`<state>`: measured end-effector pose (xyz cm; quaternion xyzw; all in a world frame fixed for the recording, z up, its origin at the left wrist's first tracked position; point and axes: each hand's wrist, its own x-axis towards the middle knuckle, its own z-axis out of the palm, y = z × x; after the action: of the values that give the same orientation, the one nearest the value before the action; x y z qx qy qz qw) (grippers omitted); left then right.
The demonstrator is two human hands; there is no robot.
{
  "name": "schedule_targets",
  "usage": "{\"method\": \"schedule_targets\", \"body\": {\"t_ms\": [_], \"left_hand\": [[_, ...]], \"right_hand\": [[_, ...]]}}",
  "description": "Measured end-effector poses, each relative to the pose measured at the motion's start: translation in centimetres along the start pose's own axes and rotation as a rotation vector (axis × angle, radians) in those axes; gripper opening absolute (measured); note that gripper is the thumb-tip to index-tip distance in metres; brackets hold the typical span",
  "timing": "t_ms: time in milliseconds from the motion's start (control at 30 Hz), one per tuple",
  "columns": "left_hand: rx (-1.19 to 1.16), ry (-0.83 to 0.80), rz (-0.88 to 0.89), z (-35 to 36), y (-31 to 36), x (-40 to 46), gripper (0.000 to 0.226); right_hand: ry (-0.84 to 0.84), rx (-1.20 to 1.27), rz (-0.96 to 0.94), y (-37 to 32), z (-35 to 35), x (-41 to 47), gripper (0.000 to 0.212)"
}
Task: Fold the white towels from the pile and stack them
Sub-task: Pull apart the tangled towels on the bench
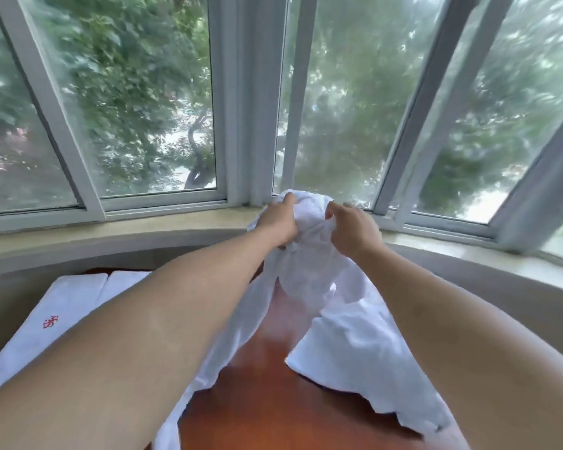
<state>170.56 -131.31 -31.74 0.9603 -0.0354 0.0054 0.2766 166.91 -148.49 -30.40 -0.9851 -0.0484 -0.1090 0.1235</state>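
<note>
both hands — left hand (278, 222) and right hand (351, 230) — grip a crumpled white towel (309, 254) at centre frame above the wooden table (273, 401) (folded towels (62, 313) lie lower left), so better find two corners and shake it flat first.

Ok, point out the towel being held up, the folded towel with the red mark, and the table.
held towel (309, 254), head view, bunched cloth between the hands
folded towel (62, 306), head view, flat top near its red mark
table (267, 401), head view, bare wood between hanging cloth
</note>
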Motion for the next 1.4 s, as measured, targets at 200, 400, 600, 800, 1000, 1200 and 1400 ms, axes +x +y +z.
{"method": "schedule_targets", "body": {"t_ms": [200,400,600,800,1000,1200,1400], "left_hand": [[-0.077,-0.040,0.164,4.5,13.8,1.1,0.073],[-0.157,-0.045,0.300,9.7,22.2,2.3,0.067],[-0.206,-0.189,0.267,18.8,23.0,3.9,0.070],[0.204,-0.681,0.151,29.3,16.8,4.6,0.114],[0.166,-0.700,0.225,35.4,14.7,6.5,0.121],[0.196,-0.686,0.214,38.6,14.0,8.4,0.119],[0.247,-0.685,0.171,40.6,13.6,10.2,0.114]], "right_hand": [[0.171,-0.069,0.128,11.5,-6.6,-3.0,0.042],[0.285,-0.141,0.247,20.2,-9.0,-4.8,0.041],[0.176,-0.050,0.370,27.6,-4.3,-5.4,0.043],[-0.499,0.102,0.588,33.8,7.2,-6.7,0.088],[-0.514,0.155,0.573,36.8,16.0,-7.5,0.101],[-0.477,0.098,0.546,38.9,18.9,-6.6,0.104],[-0.460,0.023,0.528,39.5,20.0,-4.7,0.102]]}}
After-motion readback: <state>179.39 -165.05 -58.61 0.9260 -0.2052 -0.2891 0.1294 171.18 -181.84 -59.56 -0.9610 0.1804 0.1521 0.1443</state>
